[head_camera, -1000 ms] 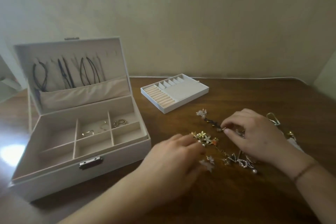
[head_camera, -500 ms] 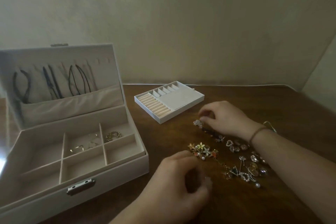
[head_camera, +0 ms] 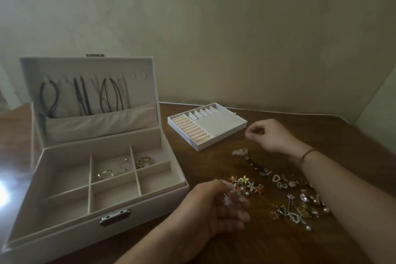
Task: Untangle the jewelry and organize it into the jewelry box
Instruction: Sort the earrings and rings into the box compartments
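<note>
My left hand (head_camera: pixel 216 210), palm half up and fingers curled, holds a small pale pink flower piece (head_camera: pixel 232 198) pinched at the fingertips; its exact shape is blurred. My right hand (head_camera: pixel 267 135) is loosely clenched with thumb and forefinger pinched together, apparently on something too small to make out, so I cannot tell whether it holds anything.

The jewelry box (head_camera: pixel 90 180) lies to the left of my left hand, lid up, its divided compartments open toward me; the nearest, front-right compartment is just beyond my knuckles. The removable tray (head_camera: pixel 206 126) lies just left of my right hand, its long axis running from near-left to far-right.

The remaining jewelry (head_camera: pixel 287 197) lies scattered between my two forearms, right of my left hand and nearer me than my right hand. A second pink flower piece (head_camera: pixel 240 152) rests below my right hand, at the head of a dark strand trailing toward the pile.

Judgement: the left hand is nearer the box, the right nearer the tray; the held flower piece travels leftward.
</note>
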